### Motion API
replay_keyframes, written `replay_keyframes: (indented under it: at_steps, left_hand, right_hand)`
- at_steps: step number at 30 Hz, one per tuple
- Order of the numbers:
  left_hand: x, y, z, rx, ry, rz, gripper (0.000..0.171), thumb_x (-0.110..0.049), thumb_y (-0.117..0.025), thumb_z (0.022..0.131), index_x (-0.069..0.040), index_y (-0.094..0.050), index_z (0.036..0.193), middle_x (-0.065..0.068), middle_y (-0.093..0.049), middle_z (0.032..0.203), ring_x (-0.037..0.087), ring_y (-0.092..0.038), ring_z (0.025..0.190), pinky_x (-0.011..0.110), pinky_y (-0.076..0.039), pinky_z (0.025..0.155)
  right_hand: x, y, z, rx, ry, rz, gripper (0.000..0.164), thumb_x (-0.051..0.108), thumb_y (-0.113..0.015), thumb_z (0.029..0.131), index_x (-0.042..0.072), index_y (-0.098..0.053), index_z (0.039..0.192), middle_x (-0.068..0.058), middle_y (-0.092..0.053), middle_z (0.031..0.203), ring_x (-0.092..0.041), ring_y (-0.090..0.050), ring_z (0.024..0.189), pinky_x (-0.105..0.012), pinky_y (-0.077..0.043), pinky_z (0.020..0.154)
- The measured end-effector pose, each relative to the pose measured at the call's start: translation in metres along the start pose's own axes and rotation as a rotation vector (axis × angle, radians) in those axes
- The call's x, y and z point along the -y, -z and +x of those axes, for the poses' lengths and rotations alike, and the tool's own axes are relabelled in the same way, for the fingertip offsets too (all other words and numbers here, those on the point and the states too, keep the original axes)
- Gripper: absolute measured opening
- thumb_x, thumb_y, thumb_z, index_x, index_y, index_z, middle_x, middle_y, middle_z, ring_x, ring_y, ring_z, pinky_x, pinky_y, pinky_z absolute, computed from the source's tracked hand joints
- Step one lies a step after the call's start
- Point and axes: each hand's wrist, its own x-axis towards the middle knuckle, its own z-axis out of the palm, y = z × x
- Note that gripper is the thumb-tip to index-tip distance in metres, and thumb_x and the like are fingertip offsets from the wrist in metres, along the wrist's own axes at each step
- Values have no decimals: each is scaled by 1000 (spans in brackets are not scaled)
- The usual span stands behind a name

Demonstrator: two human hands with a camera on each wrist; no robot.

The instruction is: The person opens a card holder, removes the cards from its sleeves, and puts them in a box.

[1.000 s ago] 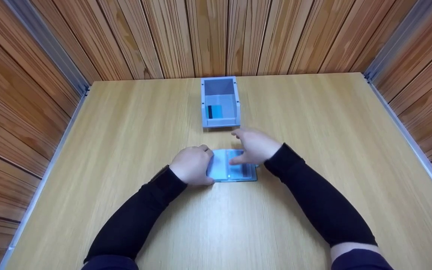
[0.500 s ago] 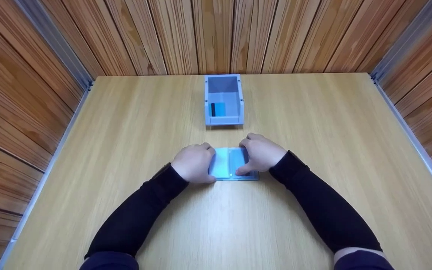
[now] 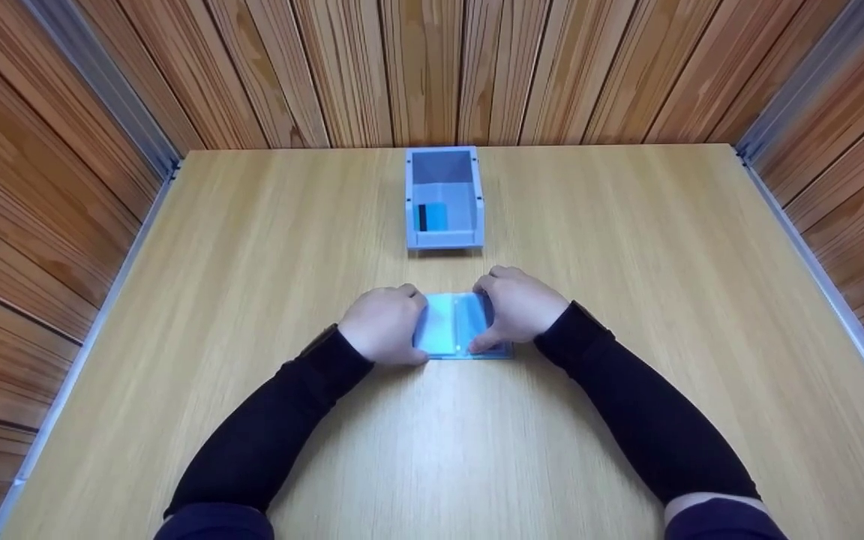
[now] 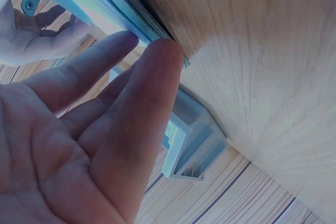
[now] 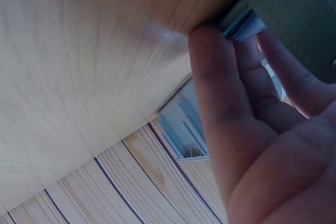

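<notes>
A blue card holder (image 3: 441, 324) with clear plastic sleeves lies spread open on the wooden table. My left hand (image 3: 382, 327) grips its left side, thumb at the near edge and fingers at the far edge. On the other side, my right hand (image 3: 523, 306) holds the right half, its thumb over the clear sleeve. The left wrist view shows the stacked layers of the card holder (image 4: 113, 3) at my fingertips. A strap (image 5: 294, 19) with a snap crosses above my fingers in the right wrist view. Both hands cover parts of the holder.
Beyond the hands stands a blue-grey plastic bin (image 3: 445, 241) with a low front. Inside it, at the front left, lies a blue card (image 3: 436, 217) with a black stripe. Wooden plank walls (image 3: 424, 67) bound the table (image 3: 267, 225) at the back and sides.
My right hand, earlier spread above the right half, has come down and closed round that side of the card holder. My left hand keeps its grip in about the same place.
</notes>
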Motion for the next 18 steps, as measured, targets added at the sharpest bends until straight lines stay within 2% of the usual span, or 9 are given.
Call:
replay_keyframes:
  at_steps: [11, 18]
  left_hand:
    - [0, 1, 1, 16, 8, -1, 72, -55, -77, 69, -3, -63, 117, 7, -64, 108, 22, -61, 91, 40, -52, 82]
    - [-1, 1, 1, 26, 10, -7, 74, -55, -77, 70, -2, -62, 120, 8, -64, 110, 22, -61, 93, 40, -52, 84]
  right_hand:
    - [1, 0, -1, -28, 15, 14, 91, 61, -89, 53, 3, -63, 119, -5, -60, 102, -23, -56, 91, -37, -50, 83]
    - [2, 0, -1, -26, -6, 35, 92, 60, -89, 54, 3, -60, 120, -5, -56, 105, -22, -54, 91, -37, -49, 85]
